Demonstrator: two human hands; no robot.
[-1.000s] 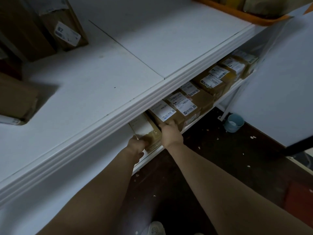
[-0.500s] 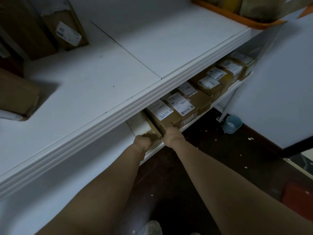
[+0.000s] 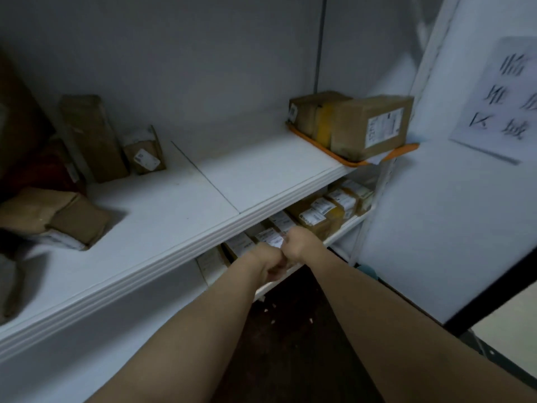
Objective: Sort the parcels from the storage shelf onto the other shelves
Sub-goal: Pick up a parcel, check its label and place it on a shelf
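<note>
As two hands (image 3: 270, 264) (image 3: 300, 242) reach low, three parcels (image 3: 303, 116) (image 3: 323, 125) (image 3: 374, 126) fill one tray (image 3: 405, 148).

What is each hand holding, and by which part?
Cannot be told: left hand and right hand curl against front parcels on the lower shelf, but blur hides any grip.

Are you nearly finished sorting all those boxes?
Not nearly. A few parcels sit on the upper shelf, more in the orange tray. The left hand and right hand are at the front of the lower shelf, both curled; what they grip is too blurry to tell. Its row of labelled parcels looks left to sort.
</note>
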